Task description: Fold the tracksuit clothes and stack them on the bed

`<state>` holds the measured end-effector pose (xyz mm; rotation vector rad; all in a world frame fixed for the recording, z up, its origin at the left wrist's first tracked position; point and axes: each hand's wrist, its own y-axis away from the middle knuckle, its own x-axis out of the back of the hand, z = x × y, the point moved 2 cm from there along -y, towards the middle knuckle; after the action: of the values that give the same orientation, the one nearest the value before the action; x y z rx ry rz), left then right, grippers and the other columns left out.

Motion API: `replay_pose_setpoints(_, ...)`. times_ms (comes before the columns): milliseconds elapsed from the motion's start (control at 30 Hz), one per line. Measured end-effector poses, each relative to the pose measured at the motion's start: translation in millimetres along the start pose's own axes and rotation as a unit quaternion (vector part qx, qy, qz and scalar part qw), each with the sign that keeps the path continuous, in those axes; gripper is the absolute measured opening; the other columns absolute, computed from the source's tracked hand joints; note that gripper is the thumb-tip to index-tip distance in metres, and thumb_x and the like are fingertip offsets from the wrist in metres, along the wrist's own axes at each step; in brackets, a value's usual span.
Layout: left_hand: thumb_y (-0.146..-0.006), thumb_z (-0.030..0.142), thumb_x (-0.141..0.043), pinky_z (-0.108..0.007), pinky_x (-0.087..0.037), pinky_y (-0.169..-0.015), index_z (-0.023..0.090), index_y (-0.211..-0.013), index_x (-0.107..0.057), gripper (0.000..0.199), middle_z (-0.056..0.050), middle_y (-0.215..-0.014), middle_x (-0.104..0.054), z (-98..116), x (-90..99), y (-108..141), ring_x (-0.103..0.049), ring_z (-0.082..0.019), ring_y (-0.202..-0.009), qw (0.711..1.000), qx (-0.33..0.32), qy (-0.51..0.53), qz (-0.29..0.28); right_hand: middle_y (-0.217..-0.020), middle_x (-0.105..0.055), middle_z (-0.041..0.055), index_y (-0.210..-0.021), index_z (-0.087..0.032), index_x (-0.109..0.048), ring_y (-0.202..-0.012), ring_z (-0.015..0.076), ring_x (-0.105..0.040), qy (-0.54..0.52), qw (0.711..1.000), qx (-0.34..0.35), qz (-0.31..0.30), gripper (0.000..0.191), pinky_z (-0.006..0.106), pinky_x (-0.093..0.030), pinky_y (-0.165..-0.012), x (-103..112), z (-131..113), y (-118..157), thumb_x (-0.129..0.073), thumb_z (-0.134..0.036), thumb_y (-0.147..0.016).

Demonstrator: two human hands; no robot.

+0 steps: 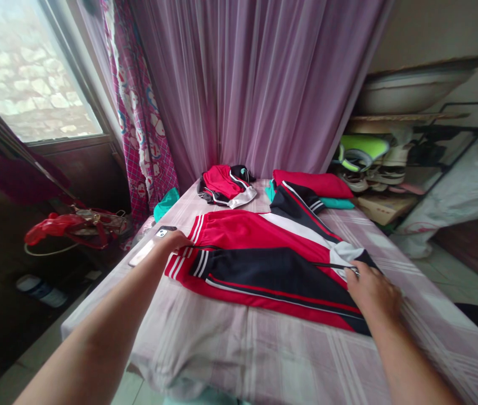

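Observation:
A red, navy and white track jacket [247, 230] lies spread sideways on the checked tablecloth [205, 337]. Its near navy sleeve is folded across the body, and the far sleeve sticks out toward the curtain. At the striped hem on the left, my left hand [179, 242] is closed on the jacket's edge, its fingers partly hidden by the wrist. My right hand [374, 289] pinches the jacket near the collar end, where the dark zipper edge runs taut toward the hem. A phone [144, 252] lies under my left wrist.
Behind the jacket sit a crumpled red-and-black garment [224, 185] and folded red clothing [312, 183] over a teal piece [336, 203]. A purple curtain [239, 84] hangs along the back edge. To the right stands a shoe rack [454, 132]; red bags [53, 225] hang at left.

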<state>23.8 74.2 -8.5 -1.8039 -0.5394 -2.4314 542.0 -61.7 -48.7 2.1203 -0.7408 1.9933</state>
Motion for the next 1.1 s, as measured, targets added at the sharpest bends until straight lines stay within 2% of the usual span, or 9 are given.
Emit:
replay_pose_setpoints(100, -0.070, 0.037, -0.074, -0.030, -0.054, -0.055, 0.018, -0.068, -0.070, 0.019, -0.007, -0.063, -0.069, 1, -2.8, 1, -0.069, -0.025, -0.066, 0.999, 0.016, 0.017, -0.031, -0.112, -0.070, 0.0146, -0.121, -0.020, -0.065, -0.098, 0.0321, -0.066, 0.003, 1.000, 0.007, -0.002, 0.040, 0.043, -0.048, -0.076, 1, 0, 1, -0.037, -0.037, -0.097)
replay_pose_setpoints(267, -0.071, 0.029, -0.071, -0.024, -0.049, -0.054, 0.015, -0.079, -0.071, 0.016, -0.005, -0.064, -0.067, 1, -0.2, 2, -0.067, -0.021, -0.066, 0.998, 0.013, 0.056, -0.018, -0.109, -0.071, 0.0142, -0.119, -0.020, -0.066, -0.095, 0.0305, -0.066, -0.001, 1.000, 0.014, 0.016, 0.038, 0.041, -0.048, -0.075, 1, 0, 1, -0.039, -0.035, -0.096)
replay_pose_setpoints(367, -0.071, 0.029, -0.070, -0.022, -0.047, -0.052, 0.017, -0.099, -0.070, 0.030, -0.002, -0.067, -0.066, -2, 1.8, 5, -0.063, -0.017, -0.061, 0.995, 0.008, 0.104, -0.004, -0.108, -0.071, 0.0146, -0.118, -0.020, -0.066, -0.095, 0.0305, -0.067, -0.009, 1.000, 0.016, 0.021, 0.039, 0.042, -0.048, -0.075, 2, 0, 1, -0.039, -0.035, -0.096)
replay_pose_setpoints(433, -0.071, 0.030, -0.071, -0.021, -0.046, -0.050, 0.017, -0.105, -0.069, 0.037, 0.000, -0.066, -0.065, -3, 2.1, 8, -0.061, -0.015, -0.058, 0.990, 0.001, 0.141, 0.000, -0.108, -0.071, 0.0149, -0.118, -0.019, -0.066, -0.095, 0.0312, -0.066, -0.014, 1.000, 0.016, 0.021, 0.040, 0.042, -0.048, -0.075, 3, -1, 2, -0.038, -0.035, -0.096)
replay_pose_setpoints(567, -0.070, 0.042, -0.072, -0.022, -0.046, -0.049, 0.015, -0.090, -0.071, 0.034, 0.000, -0.062, -0.063, -7, 1.8, 16, -0.059, -0.014, -0.055, 0.978, -0.015, 0.208, -0.007, -0.107, -0.071, 0.0151, -0.119, -0.018, -0.066, -0.096, 0.0323, -0.066, -0.023, 0.999, 0.014, 0.019, 0.041, 0.043, -0.047, -0.076, 5, -1, 3, -0.037, -0.036, -0.096)
replay_pose_setpoints(733, -0.060, 0.057, -0.076, -0.023, -0.046, -0.050, 0.015, -0.080, -0.070, 0.046, -0.001, -0.062, -0.065, -12, 3.3, 22, -0.060, -0.014, -0.055, 0.968, -0.024, 0.249, 0.017, -0.105, -0.071, 0.0159, -0.119, -0.019, -0.068, -0.093, 0.0322, -0.065, -0.075, 0.997, -0.011, 0.033, 0.042, 0.041, -0.047, -0.073, 7, 3, -1, -0.040, -0.037, -0.094)
replay_pose_setpoints(800, -0.059, 0.055, -0.077, -0.024, -0.045, -0.050, 0.015, -0.077, -0.071, 0.044, 0.000, -0.058, -0.063, -12, 3.9, 23, -0.058, -0.014, -0.053, 0.969, -0.023, 0.243, 0.031, -0.106, -0.070, 0.0166, -0.120, -0.020, -0.068, -0.092, 0.0329, -0.064, -0.101, 0.992, -0.034, 0.062, 0.043, 0.041, -0.046, -0.072, 8, 6, -2, -0.040, -0.037, -0.093)
replay_pose_setpoints(933, -0.068, 0.048, -0.071, -0.026, -0.043, -0.053, 0.017, -0.072, -0.072, 0.032, 0.000, -0.052, -0.060, -10, 4.7, 26, -0.059, -0.017, -0.055, 0.980, -0.018, 0.191, 0.059, -0.107, -0.070, 0.0183, -0.119, -0.018, -0.069, -0.093, 0.0348, -0.063, -0.128, 0.986, -0.048, 0.099, 0.043, 0.042, -0.046, -0.071, 10, 7, -4, -0.041, -0.036, -0.092)
replay_pose_setpoints(1100, -0.072, 0.043, -0.066, -0.029, -0.043, -0.063, 0.020, -0.069, -0.073, 0.023, -0.004, -0.062, -0.067, -7, 5.1, 28, -0.066, -0.024, -0.071, 0.989, -0.013, 0.107, 0.100, -0.110, -0.070, 0.0168, -0.119, -0.020, -0.068, -0.091, 0.0339, -0.064, -0.114, 0.990, -0.048, 0.071, 0.044, 0.041, -0.046, -0.068, 6, 9, -4, -0.039, -0.040, -0.092)
